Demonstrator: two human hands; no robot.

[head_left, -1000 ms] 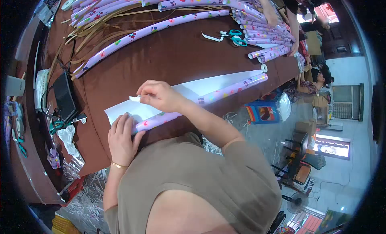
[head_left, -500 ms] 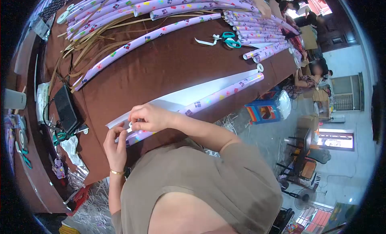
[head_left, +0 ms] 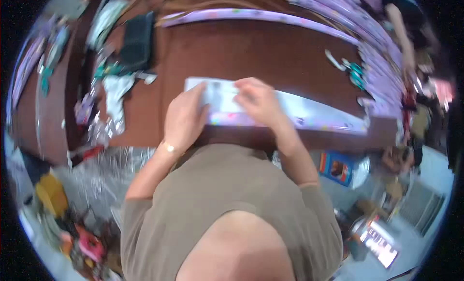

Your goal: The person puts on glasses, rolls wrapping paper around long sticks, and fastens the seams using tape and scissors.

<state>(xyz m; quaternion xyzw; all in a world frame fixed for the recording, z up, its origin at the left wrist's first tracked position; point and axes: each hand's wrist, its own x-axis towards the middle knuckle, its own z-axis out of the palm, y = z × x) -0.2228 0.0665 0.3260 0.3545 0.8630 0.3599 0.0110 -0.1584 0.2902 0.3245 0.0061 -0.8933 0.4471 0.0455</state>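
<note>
A sheet of wrapping paper [head_left: 309,107] lies across the near side of the table, its white underside up and its purple patterned part rolled along the near edge. My left hand [head_left: 186,112] rests at the sheet's left end, fingers stretched out and thumb apart. Over the middle of the paper, my right hand [head_left: 258,100] has its fingers curled together in a pinch. Blur hides whatever is between those fingertips.
Finished purple rolls [head_left: 382,73] are stacked at the right, beside teal scissors [head_left: 356,75]. One long roll [head_left: 261,15] lies across the back. A black case [head_left: 137,42] sits at the left. A co-worker's arm [head_left: 401,34] shows at the far right.
My view has swung, so the paper now lies nearly level before me. My hands, close together earlier, are farther apart; the left is at the paper's end and the right over its middle.
</note>
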